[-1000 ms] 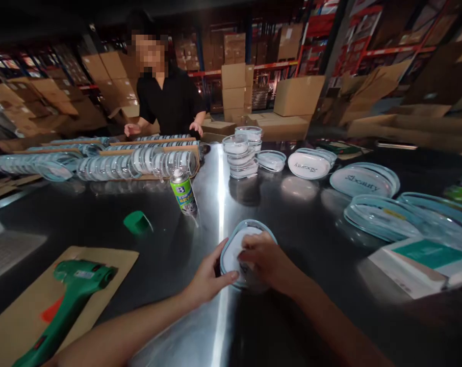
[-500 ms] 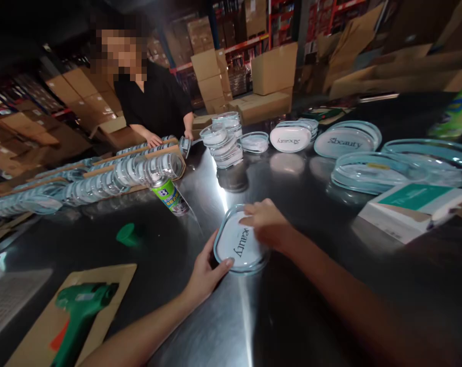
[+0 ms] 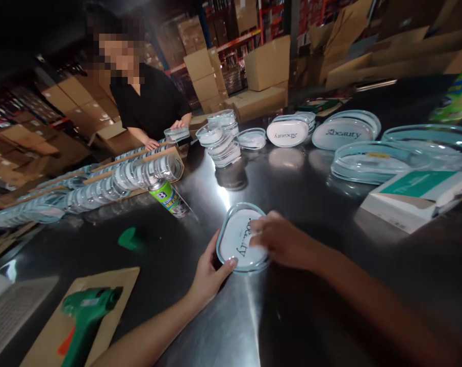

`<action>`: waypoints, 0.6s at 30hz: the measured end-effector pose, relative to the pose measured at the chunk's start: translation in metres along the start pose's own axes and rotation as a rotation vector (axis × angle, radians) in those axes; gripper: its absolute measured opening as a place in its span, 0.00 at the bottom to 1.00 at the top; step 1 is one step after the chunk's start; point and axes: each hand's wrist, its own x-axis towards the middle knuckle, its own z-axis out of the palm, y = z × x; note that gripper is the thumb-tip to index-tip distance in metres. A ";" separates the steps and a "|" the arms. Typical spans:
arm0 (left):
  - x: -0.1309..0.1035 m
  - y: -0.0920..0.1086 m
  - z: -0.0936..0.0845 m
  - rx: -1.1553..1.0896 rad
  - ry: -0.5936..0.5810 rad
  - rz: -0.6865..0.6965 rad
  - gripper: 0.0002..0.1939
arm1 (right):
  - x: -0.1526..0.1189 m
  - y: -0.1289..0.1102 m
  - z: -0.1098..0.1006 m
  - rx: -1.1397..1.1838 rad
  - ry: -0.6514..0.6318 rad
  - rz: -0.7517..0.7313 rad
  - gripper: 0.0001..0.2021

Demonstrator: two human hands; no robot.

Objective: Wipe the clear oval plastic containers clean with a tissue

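An oval clear case (image 3: 233, 237) with a white face and dark "beauty" lettering is tilted up above the metal table (image 3: 215, 316). Its lower left edge is gripped by my left hand (image 3: 211, 270), the thumb over the front rim. My right hand (image 3: 280, 239) is at the case's right side, fingers curled against the white face and covering part of the lettering. Motion blurs those fingers, and whether they pinch anything is too small to tell.
A spray can (image 3: 170, 199), a green cap (image 3: 127, 238) and a green glue gun (image 3: 87, 308) on cardboard lie left. Rows of cases (image 3: 89, 191) stretch behind, beside a person (image 3: 150, 102). Stacked cases (image 3: 219, 137) and a white box (image 3: 414, 201) stand farther right.
My right hand has moved down and right across the case face, uncovering its upper part. The person across the table now holds a case flat, one hand on top.
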 end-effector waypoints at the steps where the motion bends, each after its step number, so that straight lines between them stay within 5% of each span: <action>1: 0.000 0.000 0.000 0.001 0.001 0.000 0.39 | 0.000 0.001 0.000 -0.016 0.024 0.054 0.11; 4: 0.000 0.001 0.000 0.004 0.006 0.001 0.39 | 0.002 -0.003 0.003 -0.040 0.055 0.101 0.13; 8: -0.001 0.000 0.001 0.008 0.008 -0.002 0.40 | -0.005 -0.009 0.006 0.025 -0.012 -0.067 0.11; 13: -0.002 -0.003 0.001 0.014 0.002 -0.022 0.45 | -0.005 -0.007 0.003 -0.023 0.063 0.099 0.12; 18: -0.004 0.002 0.000 0.029 -0.030 -0.033 0.45 | -0.006 -0.011 0.008 0.025 -0.015 -0.078 0.09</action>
